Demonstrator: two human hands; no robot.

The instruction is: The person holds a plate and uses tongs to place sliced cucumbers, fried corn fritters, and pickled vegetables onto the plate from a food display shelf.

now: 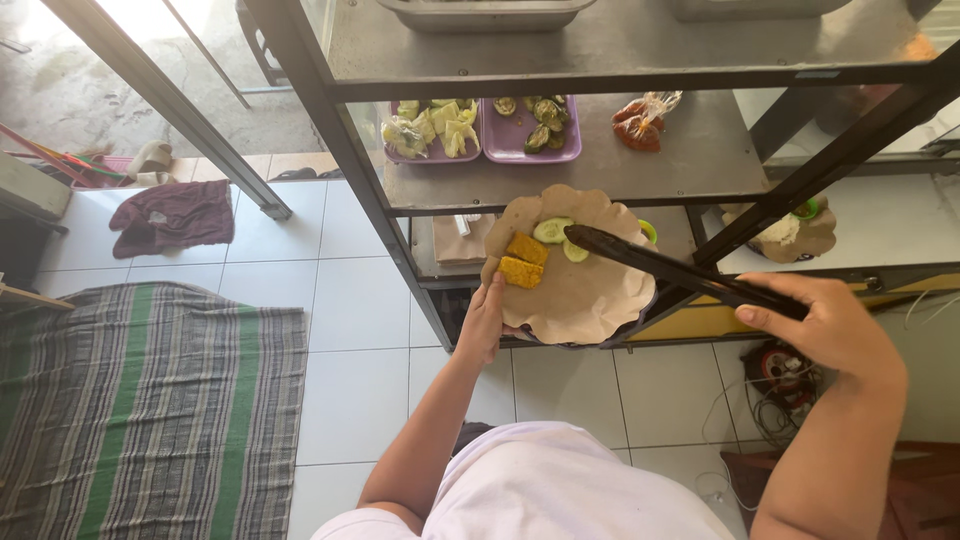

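Seen from above, a left hand holds a paper-lined plate with cucumber slices and fried pieces, while the right hand grips black tongs over it.

Both hands raised forward, fingers curled gripping.

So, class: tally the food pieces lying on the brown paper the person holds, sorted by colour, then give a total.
Yellow fried pieces: 2
Green cucumber slices: 2
Total on the brown paper: 4
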